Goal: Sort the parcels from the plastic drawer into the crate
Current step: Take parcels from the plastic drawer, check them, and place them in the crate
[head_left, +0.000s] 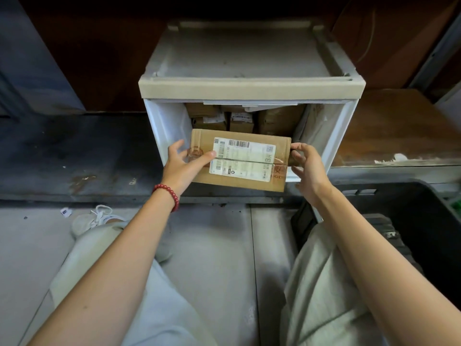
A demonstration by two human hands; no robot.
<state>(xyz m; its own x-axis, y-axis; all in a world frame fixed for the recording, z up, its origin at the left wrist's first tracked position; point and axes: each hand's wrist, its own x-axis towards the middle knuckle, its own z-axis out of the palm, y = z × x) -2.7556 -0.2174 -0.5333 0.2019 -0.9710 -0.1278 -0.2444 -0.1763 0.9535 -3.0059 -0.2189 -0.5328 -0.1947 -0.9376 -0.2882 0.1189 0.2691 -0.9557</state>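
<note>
A flat cardboard parcel [249,181] with a white shipping label is held in front of the open white plastic drawer unit [159,121]. My left hand [183,163] grips its left end, thumb lying across the top face. My right hand [308,168] pinches its right end with curled fingers. Several more brown parcels [279,119] stand packed at the back inside the drawer unit. The black crate [424,196] sits on the floor at the lower right, beside my right forearm; its inside is dark and mostly hidden.
The drawer unit stands on a dark low shelf [74,158] with a worn wooden board [399,128] to its right. My knees in light trousers and a white shoe [92,221] are on the grey floor below.
</note>
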